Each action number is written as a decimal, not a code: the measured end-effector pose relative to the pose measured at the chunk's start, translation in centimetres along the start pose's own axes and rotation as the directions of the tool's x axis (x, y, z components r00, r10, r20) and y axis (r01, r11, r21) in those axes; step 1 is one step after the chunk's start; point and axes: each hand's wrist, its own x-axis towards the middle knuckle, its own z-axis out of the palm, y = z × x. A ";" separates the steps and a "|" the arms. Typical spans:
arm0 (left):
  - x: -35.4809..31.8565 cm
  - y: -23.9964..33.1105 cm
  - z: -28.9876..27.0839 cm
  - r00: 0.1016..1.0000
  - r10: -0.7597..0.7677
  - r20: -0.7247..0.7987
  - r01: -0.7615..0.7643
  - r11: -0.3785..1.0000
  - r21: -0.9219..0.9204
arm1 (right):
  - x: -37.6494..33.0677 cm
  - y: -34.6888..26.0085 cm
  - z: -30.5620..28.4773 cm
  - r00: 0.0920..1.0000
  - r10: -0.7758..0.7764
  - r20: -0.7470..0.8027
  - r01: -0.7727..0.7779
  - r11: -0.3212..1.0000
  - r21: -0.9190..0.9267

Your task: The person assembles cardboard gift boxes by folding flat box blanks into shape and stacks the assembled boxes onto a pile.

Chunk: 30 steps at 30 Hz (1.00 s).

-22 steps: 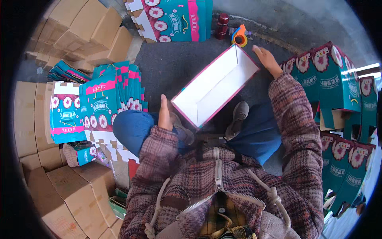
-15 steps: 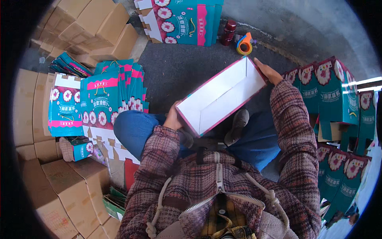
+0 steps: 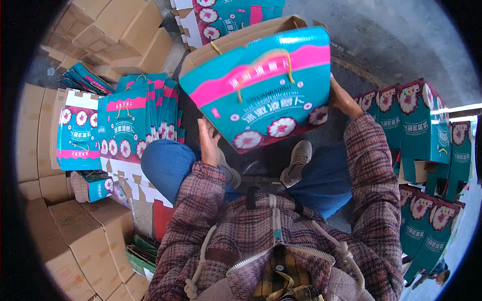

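A teal and pink gift box point(image 3: 266, 95) with gold rope handles is raised in front of me, tilted. Its printed front faces me, and the plain brown inside shows along its upper edge. At its right side my right hand point(image 3: 343, 98) grips the box, its fingers partly hidden behind the panel. By the lower left corner, my left hand point(image 3: 209, 143) has its fingers stretched and spread, lying against or just beside the box; I cannot tell whether it touches.
Flattened teal boxes point(image 3: 125, 113) are stacked at left, and more flat sheets point(image 3: 228, 19) lie at the far edge. Brown cartons point(image 3: 115, 37) pile up along the left. Several assembled teal boxes point(image 3: 416, 120) stand at right. My shoes point(image 3: 299, 163) rest on the dark mat below.
The box has been turned from showing its white, tray-like side to showing its printed front, and it is raised. My left hand has slid off its corner and opened. The bottle and tape dispenser are now hidden.
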 end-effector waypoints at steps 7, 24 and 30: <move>0.3 -3.6 -0.6 0.970 -0.237 -0.049 0.235 0.971 -0.041 | 1.5 2.7 -1.7 0.998 0.060 0.006 -0.061 0.995 0.074; 0.3 -6.3 0.4 0.955 0.205 0.215 -0.296 0.711 0.637 | 3.5 4.2 -4.7 0.994 0.101 0.041 -0.084 0.951 -0.298; 0.6 -3.7 2.3 0.877 0.254 0.409 -0.478 0.553 0.682 | 2.5 2.2 1.7 0.638 -0.679 0.364 0.384 -0.128 -0.914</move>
